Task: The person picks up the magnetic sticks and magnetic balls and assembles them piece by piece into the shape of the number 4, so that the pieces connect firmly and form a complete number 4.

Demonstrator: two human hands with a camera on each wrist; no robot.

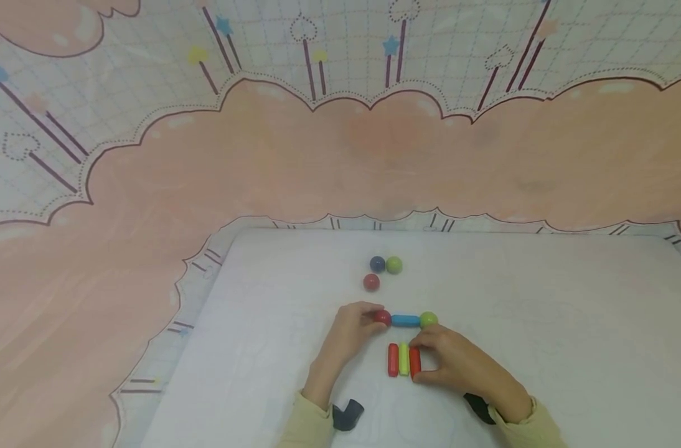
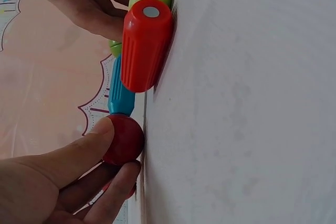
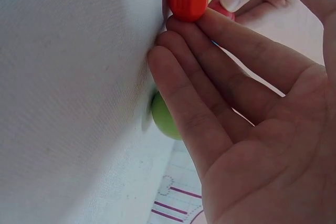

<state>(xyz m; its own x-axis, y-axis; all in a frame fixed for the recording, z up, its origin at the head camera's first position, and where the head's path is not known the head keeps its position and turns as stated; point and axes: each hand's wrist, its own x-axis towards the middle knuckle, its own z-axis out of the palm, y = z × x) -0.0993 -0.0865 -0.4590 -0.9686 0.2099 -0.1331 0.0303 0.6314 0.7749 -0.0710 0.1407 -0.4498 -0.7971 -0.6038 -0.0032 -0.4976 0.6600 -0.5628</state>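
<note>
Between left fingers (image 2: 113, 195), glossy ball (image 2: 126, 141)

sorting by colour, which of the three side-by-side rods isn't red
It's the middle rod, yellow-green, between the left red rod and right red rod.

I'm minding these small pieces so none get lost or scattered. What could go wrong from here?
The blue rod might swing askew if the left hand's grip on the red ball at its end shifts. The right hand's grip, on the rightmost red rod, could nudge the neighbouring yellow-green rod out of line. The dark blue ball, farther off, could roll if bumped.
</note>
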